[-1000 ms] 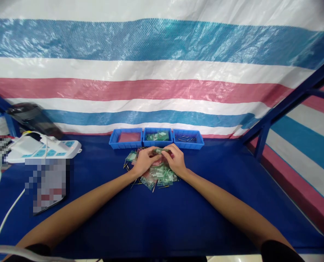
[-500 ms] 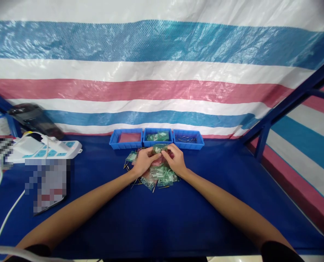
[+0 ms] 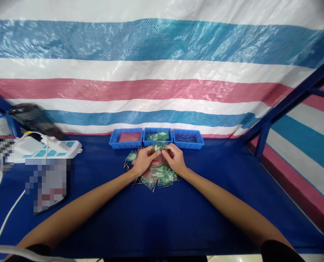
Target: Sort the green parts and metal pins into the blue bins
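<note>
Between my two hands is a small green-tinted clear plastic bag (image 3: 160, 145) with small pale pieces inside. My left hand (image 3: 144, 160) pinches its left side between thumb and fingers. On the other side, my right hand (image 3: 175, 158) grips it the same way. Beneath and in front of the hands lies a pile of green and pink small bags (image 3: 163, 174), partly covered by them. Thin metal pin-like parts (image 3: 136, 182) stick out around the pile's edges.
Behind the pile stand three blue bins in a row: a left bin (image 3: 126, 145) with pink bags, a middle bin (image 3: 148, 143) with green bags, and a right bin (image 3: 190, 146) with thin metal parts. A white power strip (image 3: 56, 154) lies at the left. A dark bottle (image 3: 36, 118) lies behind it.
The bag between my hands has tipped up a little, showing more of its face. Both hands have stayed almost in place.
</note>
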`<act>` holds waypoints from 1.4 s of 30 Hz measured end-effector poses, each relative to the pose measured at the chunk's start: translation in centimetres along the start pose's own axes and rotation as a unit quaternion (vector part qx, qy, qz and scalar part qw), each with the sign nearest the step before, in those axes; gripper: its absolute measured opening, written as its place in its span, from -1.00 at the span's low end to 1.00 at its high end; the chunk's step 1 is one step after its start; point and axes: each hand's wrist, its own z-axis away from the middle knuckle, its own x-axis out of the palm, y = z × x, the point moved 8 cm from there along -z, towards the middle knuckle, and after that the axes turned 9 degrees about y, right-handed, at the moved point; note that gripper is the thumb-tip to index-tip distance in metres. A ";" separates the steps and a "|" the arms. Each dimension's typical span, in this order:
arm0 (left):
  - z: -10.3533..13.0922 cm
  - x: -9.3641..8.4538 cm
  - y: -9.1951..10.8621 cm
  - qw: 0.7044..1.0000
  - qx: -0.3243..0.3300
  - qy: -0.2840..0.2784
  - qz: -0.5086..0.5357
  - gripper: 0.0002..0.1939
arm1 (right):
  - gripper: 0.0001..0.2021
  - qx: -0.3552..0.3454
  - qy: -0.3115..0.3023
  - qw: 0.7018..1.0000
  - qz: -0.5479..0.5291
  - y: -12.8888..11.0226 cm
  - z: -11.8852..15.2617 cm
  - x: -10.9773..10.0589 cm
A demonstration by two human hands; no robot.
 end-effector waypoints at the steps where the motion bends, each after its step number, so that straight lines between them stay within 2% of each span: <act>1: 0.0 0.0 0.0 1.000 0.003 -0.002 -0.001 -0.66 | -0.87 0.002 0.001 1.000 0.003 0.0 0.0 0.0; 10: 0.0 0.3 0.6 1.000 0.012 -0.012 -0.001 -0.67 | -0.86 0.014 0.005 1.000 0.012 0.2 0.0 0.0; 21: 0.2 0.0 0.1 1.000 -0.017 -0.001 0.012 -0.70 | -0.88 0.009 -0.015 1.000 0.020 0.2 0.0 0.3; 32: 0.2 0.2 -0.5 0.999 -0.028 -0.014 0.027 -0.64 | -0.84 0.016 -0.023 0.999 0.029 0.1 0.0 0.5; 42: 0.1 0.1 0.0 1.000 -0.005 -0.010 -0.003 -0.69 | -0.79 0.017 -0.024 0.999 0.032 -0.1 0.0 0.3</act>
